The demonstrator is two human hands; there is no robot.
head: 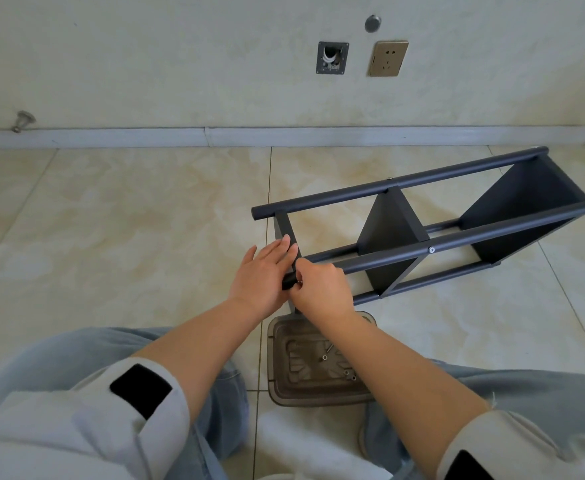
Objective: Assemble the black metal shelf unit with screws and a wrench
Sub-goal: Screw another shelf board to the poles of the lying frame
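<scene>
The black metal shelf unit (422, 220) lies on its side on the tiled floor, its round poles running from near centre to the upper right, with three flat panels between them. My left hand (266, 271) lies flat with straight fingers against the nearest end panel. My right hand (322, 285) has its fingers curled at the near end of a front pole, pinching something small that I cannot make out. A silver screw head (431, 250) shows at the pole's middle joint. No wrench is visible.
A translucent brown plastic tray (313, 365) with a few small screws sits on the floor between my knees, partly under my right forearm. The wall with a socket (388, 58) and baseboard runs behind the shelf. Bare tiles lie to the left.
</scene>
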